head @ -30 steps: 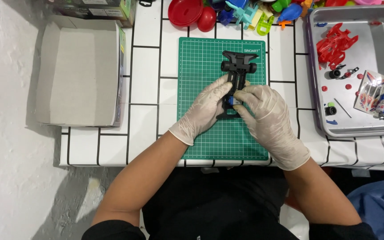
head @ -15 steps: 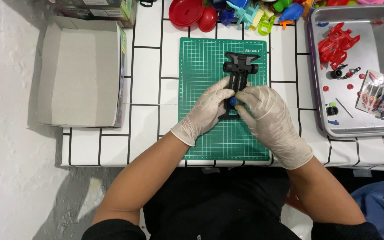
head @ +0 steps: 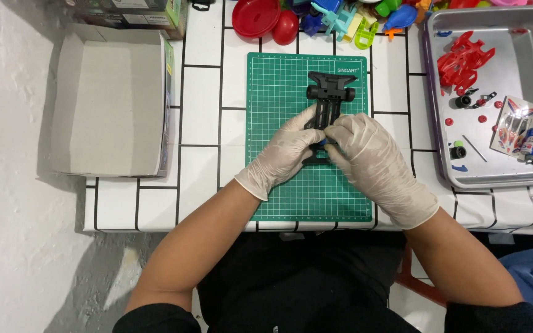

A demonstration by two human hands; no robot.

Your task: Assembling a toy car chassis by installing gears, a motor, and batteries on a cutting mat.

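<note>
A black toy car chassis (head: pixel 328 98) lies on a green cutting mat (head: pixel 279 86) at the middle of the white tiled table. My left hand (head: pixel 285 154), in a pale glove, grips the chassis's near end from the left. My right hand (head: pixel 371 160), also gloved, grips the same end from the right. A small blue part shows between my fingertips. The near half of the chassis is hidden under my fingers.
An open grey cardboard box (head: pixel 109 102) sits at the left. A metal tray (head: pixel 525 37) at the right holds a red toy car body (head: pixel 461 61), small wheels, red parts and a sticker sheet. Colourful plastic toys (head: pixel 340 18) crowd the far edge.
Both hands stay on the chassis; they have shifted only slightly toward the near end.
</note>
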